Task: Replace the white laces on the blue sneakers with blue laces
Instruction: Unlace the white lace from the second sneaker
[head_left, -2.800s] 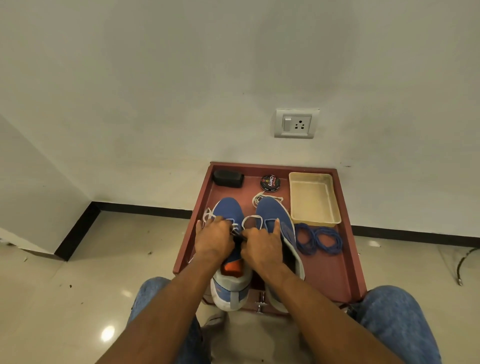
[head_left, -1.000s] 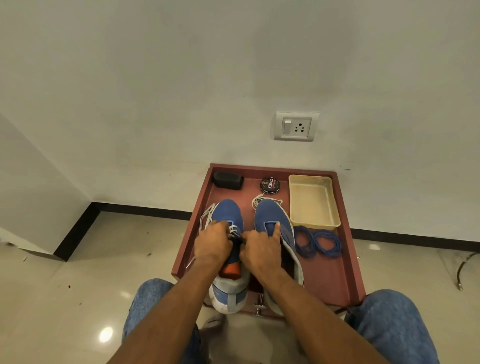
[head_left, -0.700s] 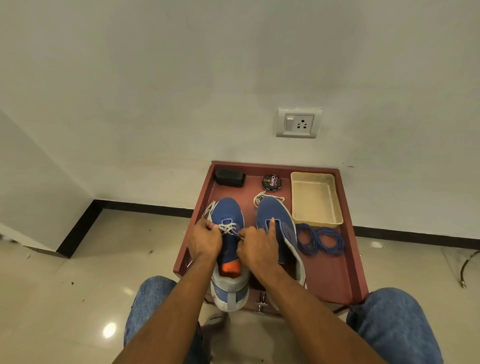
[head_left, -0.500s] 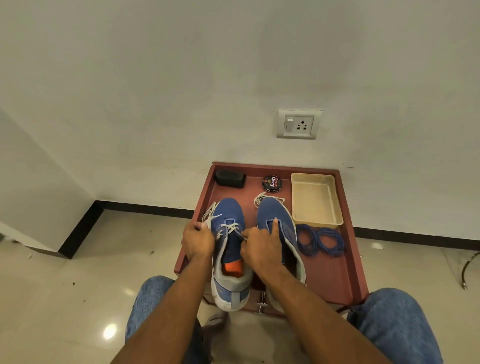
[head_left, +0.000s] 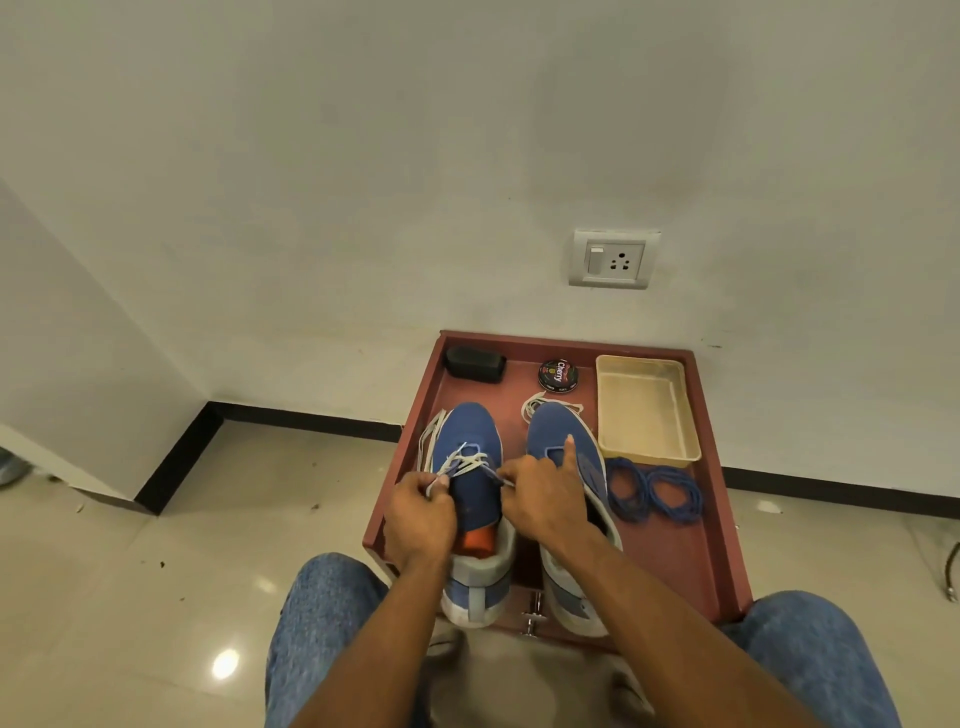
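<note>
Two blue sneakers stand side by side, toes away from me, on a red-brown tray (head_left: 670, 566). The left sneaker (head_left: 470, 431) still carries a white lace (head_left: 465, 462), partly loosened, with loops trailing off its left side. My left hand (head_left: 421, 514) pinches that lace at the shoe's left edge. My right hand (head_left: 543, 501) pinches the lace on the other side, index finger pointing out over the right sneaker (head_left: 563, 428). A loose white lace (head_left: 535, 405) lies at the right sneaker's toe. Two coiled blue laces (head_left: 654, 491) lie to the right.
At the tray's back sit a black block (head_left: 475, 364), a round polish tin (head_left: 558, 374) and a cream plastic tray (head_left: 644, 408). A wall with a socket (head_left: 613, 259) rises right behind. My knees in jeans flank the tray's front; tiled floor spreads left.
My hands have drawn apart from the middle of the left sneaker to its two sides, pulling the white lace looser across the eyelets.
</note>
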